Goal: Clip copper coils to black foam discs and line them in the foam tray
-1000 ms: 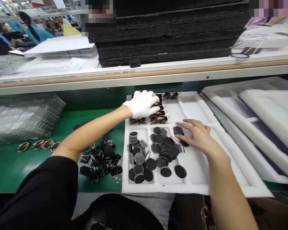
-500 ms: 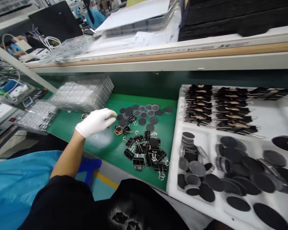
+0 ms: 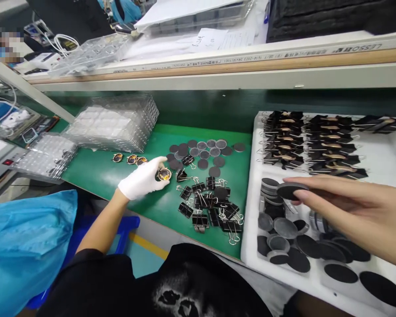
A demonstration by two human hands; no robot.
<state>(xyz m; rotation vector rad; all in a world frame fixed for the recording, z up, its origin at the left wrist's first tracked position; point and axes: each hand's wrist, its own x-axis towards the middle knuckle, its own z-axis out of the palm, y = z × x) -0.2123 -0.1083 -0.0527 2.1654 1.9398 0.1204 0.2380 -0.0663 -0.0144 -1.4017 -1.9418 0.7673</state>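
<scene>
The white-gloved left hand point(image 3: 143, 178) is low over the green desk point(image 3: 165, 215), its fingers curved round a gold-rimmed case point(image 3: 165, 175); whether they press on the rim I cannot tell. Three more cases point(image 3: 132, 159) lie in a row to its left; black clips point(image 3: 199, 219) and loose discs point(image 3: 214, 152) lie to its right. The bare right hand point(image 3: 359, 207) pinches a black disc point(image 3: 288, 192) between thumb and fingers, above the near left compartment of the white tray point(image 3: 251, 198). The disc is right by a short stack point(image 3: 269, 185); whether the two touch is hard to tell. Clipped pieces point(image 3: 285, 139) sit in rows at the tray's far side. The step in hand looks like gathering parts, one per hand. The next move seems to call for a light, even grip on the case, clear of the nearest clip, and a steady pinch on the disc, away from the stack.
</scene>
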